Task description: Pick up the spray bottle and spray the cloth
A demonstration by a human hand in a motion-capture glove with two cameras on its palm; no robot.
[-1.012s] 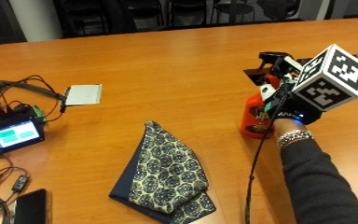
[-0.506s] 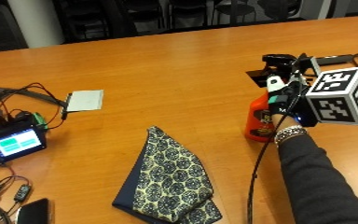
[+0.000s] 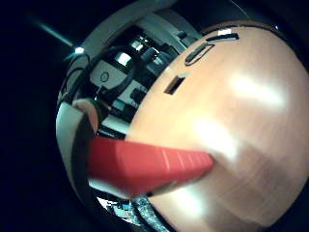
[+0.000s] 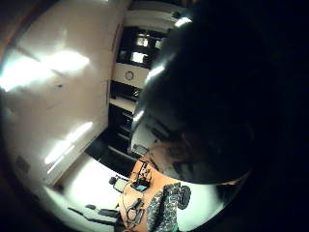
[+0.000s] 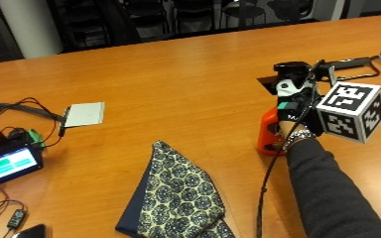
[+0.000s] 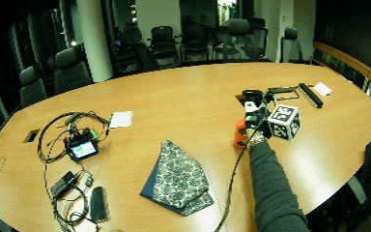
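**Gloved hand wrapped on the orange bottle, cloth lying apart**

Right of centre in the outside view, the gloved right hand (image 5: 295, 106) has its fingers curled round the spray bottle (image 5: 268, 133), grasping it from the near side. The bottle's orange body shows below the hand and its black spray head (image 5: 291, 66) pokes out above; whether its base touches the table (image 5: 177, 74) or sits just off it, I cannot tell. A dark sleeve (image 5: 326, 193) runs from the wrist down to the lower right corner.

The patterned cloth (image 5: 177, 198), folded with a dark blue edge, lies flat at lower centre of the frame, well apart from the bottle and to its lower left.

On the left edge sits a small screen device (image 5: 9, 162) among black cables, and just above and right of it a pale flat pad (image 5: 85, 114). In the wide outside view a phone (image 6: 98, 203) lies near the bottom left.

In the little-finger palm view the bottle's orange side (image 3: 145, 164) lies close against the palm, over the tabletop
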